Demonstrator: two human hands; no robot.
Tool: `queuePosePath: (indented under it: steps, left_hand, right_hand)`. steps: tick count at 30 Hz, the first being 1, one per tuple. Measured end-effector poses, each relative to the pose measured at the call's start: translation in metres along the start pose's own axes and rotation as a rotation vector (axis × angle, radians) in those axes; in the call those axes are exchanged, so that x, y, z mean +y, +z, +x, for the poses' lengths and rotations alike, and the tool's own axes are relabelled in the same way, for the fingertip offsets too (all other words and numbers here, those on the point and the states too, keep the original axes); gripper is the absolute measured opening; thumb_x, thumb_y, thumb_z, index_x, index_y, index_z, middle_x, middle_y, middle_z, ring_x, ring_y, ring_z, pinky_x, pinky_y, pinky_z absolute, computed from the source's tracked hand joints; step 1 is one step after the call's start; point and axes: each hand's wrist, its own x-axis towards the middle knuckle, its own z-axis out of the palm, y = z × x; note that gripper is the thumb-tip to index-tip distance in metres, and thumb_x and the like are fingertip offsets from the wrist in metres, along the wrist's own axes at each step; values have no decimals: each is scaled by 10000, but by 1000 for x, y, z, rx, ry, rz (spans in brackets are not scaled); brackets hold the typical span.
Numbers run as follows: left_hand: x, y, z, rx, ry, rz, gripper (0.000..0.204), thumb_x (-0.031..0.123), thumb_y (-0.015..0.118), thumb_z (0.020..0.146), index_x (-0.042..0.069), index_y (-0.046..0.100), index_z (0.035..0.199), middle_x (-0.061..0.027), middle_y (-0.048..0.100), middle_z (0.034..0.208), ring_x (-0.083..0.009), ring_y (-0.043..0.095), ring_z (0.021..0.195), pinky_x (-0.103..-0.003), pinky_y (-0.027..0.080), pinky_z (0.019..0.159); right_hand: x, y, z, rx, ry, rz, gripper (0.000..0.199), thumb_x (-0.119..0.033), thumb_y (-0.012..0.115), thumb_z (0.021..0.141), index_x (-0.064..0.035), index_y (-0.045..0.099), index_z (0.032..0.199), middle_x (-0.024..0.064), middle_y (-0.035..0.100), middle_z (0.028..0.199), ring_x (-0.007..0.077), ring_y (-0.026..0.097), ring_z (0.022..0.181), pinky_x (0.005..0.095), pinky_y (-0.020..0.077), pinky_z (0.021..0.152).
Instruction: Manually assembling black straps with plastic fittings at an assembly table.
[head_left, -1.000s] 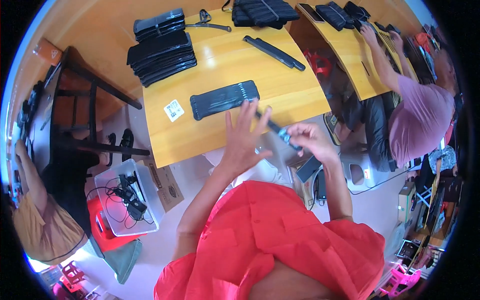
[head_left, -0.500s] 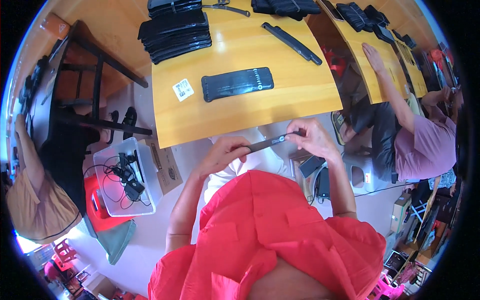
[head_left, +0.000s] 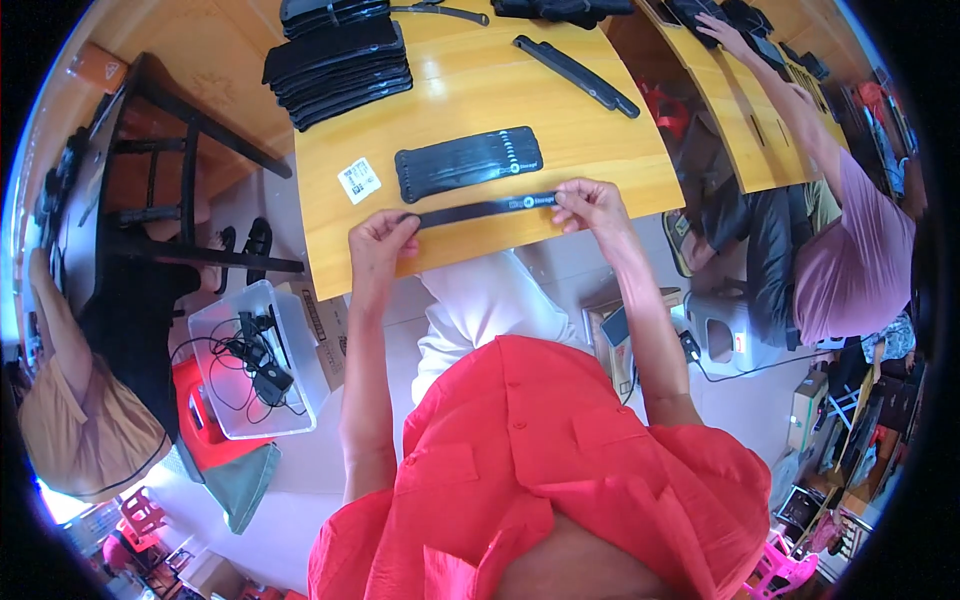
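While left hand (head_left: 381, 241) and right hand (head_left: 592, 206) pinch its ends, slim black strip (head_left: 478, 211), straight, white-printed toward right.

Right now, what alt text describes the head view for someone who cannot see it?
A person's left hand and right hand hold a printed black strip by its ends near the front of a yellow wooden table. Beyond the strip lies a flat black piece, with a white label to its left and stacked black pieces farther back.
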Motion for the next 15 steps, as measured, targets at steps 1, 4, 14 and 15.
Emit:
queuePosePath:
  steps: [1,4,14,15]
  left_hand:
    - [-3,1,7,62,44,-18,125,90,642,829,-7,639,909,-23,624,718,-65,573,591,-189,491,528]
    - [-9,6,22,141,65,-87,127,67,661,811,-16,634,902,-34,630,735,-79,590,599,-188,501,527]
    - [-23,11,29,208,105,-134,154,50,637,824,-37,637,952,-57,641,774,-102,609,618,-210,526,556]
    - [-25,11,29,208,101,-133,154,50,637,824,-37,637,952,-57,641,774,-102,609,618,-210,526,556]
  right_hand:
    - [2,2,7,52,-25,-14,126,-113,634,836,-3,639,898,57,637,733,93,606,601,196,467,498]
    - [14,6,28,154,-82,-54,119,-109,634,833,-4,642,888,45,622,702,75,573,565,187,443,478]
    - [23,8,43,275,-141,-76,79,-84,633,826,-15,656,855,7,564,592,40,429,423,181,332,375]
    - [24,9,43,275,-137,-75,79,-84,633,826,-15,656,855,7,564,592,40,429,423,181,332,375]
